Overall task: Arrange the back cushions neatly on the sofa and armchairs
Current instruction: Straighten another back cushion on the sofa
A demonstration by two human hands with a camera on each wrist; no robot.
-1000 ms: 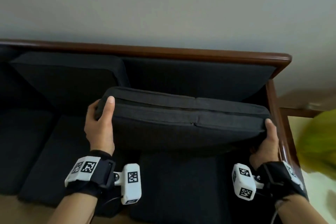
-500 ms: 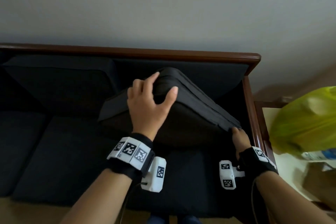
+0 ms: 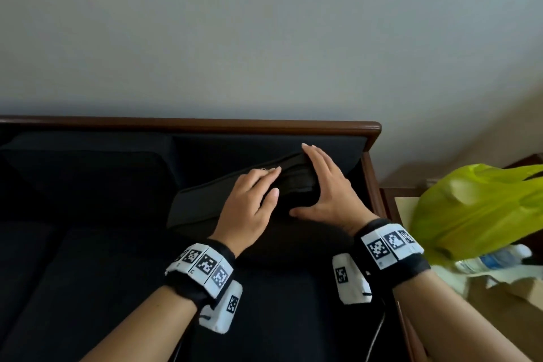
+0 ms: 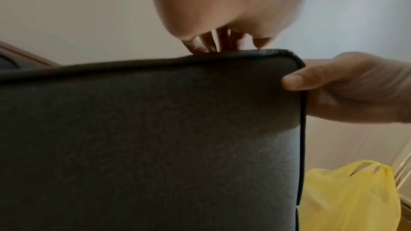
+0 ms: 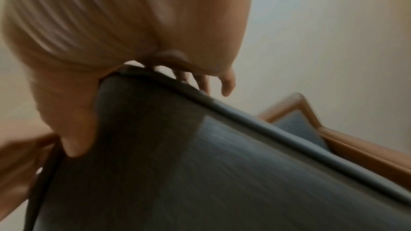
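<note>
A dark back cushion point(image 3: 199, 211) point(image 4: 144, 129) point(image 5: 177, 164) stands tilted on the seat at the right end of the wood-framed sofa point(image 3: 205, 123). Its top leans toward the sofa back. My left hand point(image 3: 252, 200) point(image 4: 222, 6) lies over the cushion's top edge with fairly straight fingers and the thumb on the front face. My right hand point(image 3: 329, 194) point(image 4: 355, 85) point(image 5: 111, 24) cups the upper right corner. Its fingers run straight along the edge and its thumb is spread across the front. Another back cushion point(image 3: 82, 173) stands in place to the left.
The wooden armrest point(image 3: 373, 185) runs close beside my right hand. Beyond it stands a side table point(image 3: 393, 194) with a yellow-green plastic bag point(image 3: 476, 209) point(image 4: 344, 199), a water bottle point(image 3: 493, 258) and a cardboard box point(image 3: 514, 297). A pale wall rises behind the sofa.
The cushion, first held flat by both ends, was tipped up on its edge. My left hand slid to the top edge, and my right hand rose from the lower corner to the upper right corner.
</note>
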